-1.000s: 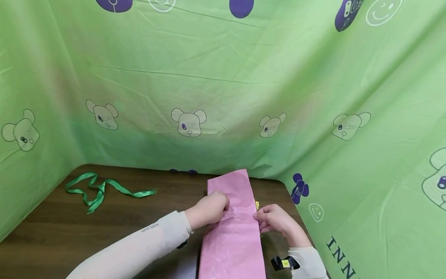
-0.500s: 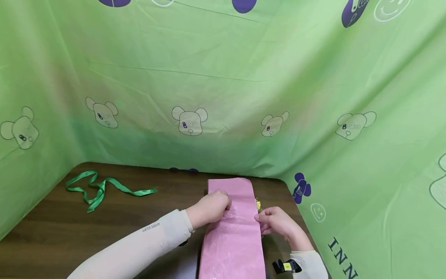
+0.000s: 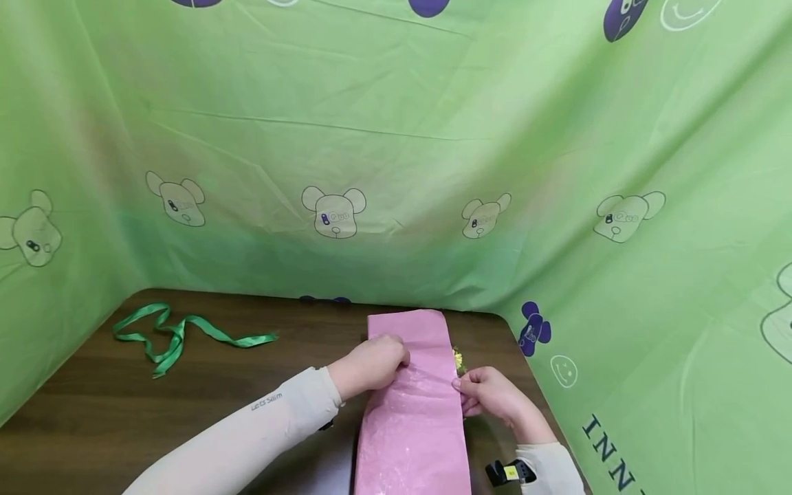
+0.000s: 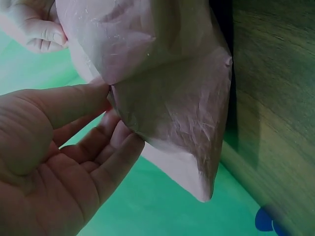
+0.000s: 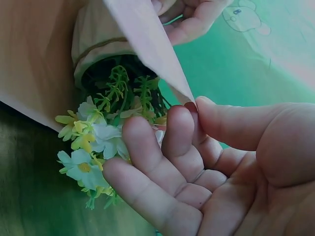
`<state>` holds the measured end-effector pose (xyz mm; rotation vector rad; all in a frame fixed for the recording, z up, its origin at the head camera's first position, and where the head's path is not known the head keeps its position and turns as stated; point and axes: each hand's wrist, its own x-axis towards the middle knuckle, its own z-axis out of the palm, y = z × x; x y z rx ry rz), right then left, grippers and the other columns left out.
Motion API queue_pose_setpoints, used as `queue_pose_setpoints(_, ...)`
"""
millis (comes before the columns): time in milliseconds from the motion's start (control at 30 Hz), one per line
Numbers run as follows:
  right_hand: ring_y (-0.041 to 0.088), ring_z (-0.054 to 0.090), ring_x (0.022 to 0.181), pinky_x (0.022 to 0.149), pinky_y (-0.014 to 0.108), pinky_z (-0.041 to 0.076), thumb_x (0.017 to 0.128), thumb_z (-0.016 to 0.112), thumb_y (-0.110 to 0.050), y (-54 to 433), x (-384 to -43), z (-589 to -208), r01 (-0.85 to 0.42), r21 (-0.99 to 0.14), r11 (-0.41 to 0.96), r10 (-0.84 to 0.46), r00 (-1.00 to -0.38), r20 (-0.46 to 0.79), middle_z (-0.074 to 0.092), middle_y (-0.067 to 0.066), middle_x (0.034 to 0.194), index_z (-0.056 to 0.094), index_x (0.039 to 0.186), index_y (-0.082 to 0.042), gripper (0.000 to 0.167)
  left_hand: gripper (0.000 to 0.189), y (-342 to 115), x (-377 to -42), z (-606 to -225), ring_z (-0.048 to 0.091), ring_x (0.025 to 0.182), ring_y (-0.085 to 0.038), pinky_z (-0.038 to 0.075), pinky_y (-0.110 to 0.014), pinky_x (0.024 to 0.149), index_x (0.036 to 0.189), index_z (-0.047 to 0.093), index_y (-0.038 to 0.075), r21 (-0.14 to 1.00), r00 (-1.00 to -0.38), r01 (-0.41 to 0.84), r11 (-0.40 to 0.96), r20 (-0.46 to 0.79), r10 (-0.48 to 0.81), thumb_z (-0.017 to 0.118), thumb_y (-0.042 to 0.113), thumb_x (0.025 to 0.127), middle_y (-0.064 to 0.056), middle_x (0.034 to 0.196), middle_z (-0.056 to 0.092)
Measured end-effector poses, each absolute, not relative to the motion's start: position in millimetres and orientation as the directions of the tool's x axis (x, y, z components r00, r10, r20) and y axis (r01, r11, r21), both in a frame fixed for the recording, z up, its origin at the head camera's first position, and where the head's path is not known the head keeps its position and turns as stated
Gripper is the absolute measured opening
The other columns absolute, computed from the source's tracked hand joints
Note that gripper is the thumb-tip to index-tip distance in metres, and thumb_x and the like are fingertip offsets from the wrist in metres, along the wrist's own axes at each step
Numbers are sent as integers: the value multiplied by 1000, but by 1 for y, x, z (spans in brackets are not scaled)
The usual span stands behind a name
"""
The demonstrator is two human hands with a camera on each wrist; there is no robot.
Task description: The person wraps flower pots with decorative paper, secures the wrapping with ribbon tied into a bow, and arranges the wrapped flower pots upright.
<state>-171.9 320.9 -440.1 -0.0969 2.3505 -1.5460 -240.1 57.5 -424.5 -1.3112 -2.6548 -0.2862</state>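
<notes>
Pink wrapping paper (image 3: 411, 426) lies lengthwise on the brown desk (image 3: 185, 405), reaching toward its far edge. Left hand (image 3: 371, 362) fingers pinch a fold on its upper part; the right hand (image 3: 498, 399) pinches its right edge between thumb and finger, the other fingers near white and yellow flowers (image 5: 98, 142) beside the paper. Green ribbon (image 3: 178, 337) lies well apart, at far left.

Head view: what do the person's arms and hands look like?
Long cream fabric left sleeve with small dark lettering and a black piece underneath. Cream fabric right sleeve; black strap with yellow label at that wrist. Left hand and right hand bare, ungloved.
</notes>
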Motion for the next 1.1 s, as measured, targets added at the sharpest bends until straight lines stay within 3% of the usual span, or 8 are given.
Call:
queue_pose_setpoints(200, 16, 66, 66, 71, 47, 62, 104, 57, -15, 324, -173, -442, 126, -900, 416, -229, -944, -238, 66, 6, 76, 65, 95, 9, 27, 25, 57, -240, -425, 55, 71, -16, 50, -30, 67, 66, 60, 19, 80, -570, 818, 570, 250, 783, 75, 8, 82, 4, 72, 55)
queue_pose_setpoints(467, 16, 67, 67, 72, 47, 62, 103, 59, -15, 326, -181, -445, 133, -899, 418, -211, -948, -239, 67, 6, 77, 66, 95, 8, 26, 18, 53, -239, -418, 48, 67, -13, 45, -28, 63, 69, 65, 16, 139, -575, 817, 559, 237, 783, 77, 8, 80, 4, 71, 53)
queue_pose_setpoints(667, 16, 66, 65, 72, 50, 62, 103, 59, -14, 324, -183, -438, 117, -887, 447, -216, -948, -234, 68, 6, 76, 66, 92, 8, 26, 33, 53, -238, -416, 38, 63, -12, 38, -25, 58, 60, 51, 16, 130, -572, 820, 558, 246, 783, 76, 6, 80, 5, 65, 45)
queue_pose_setpoints(1100, 15, 67, 69, 74, 49, 62, 103, 60, -14, 323, -182, -436, 110, -894, 433, -192, -958, -211, 68, 5, 77, 65, 95, 10, 26, 28, 54, -241, -423, 50, 66, -14, 48, -30, 63, 64, 57, 19, 94, -578, 814, 574, 242, 780, 76, 10, 82, 5, 70, 54)
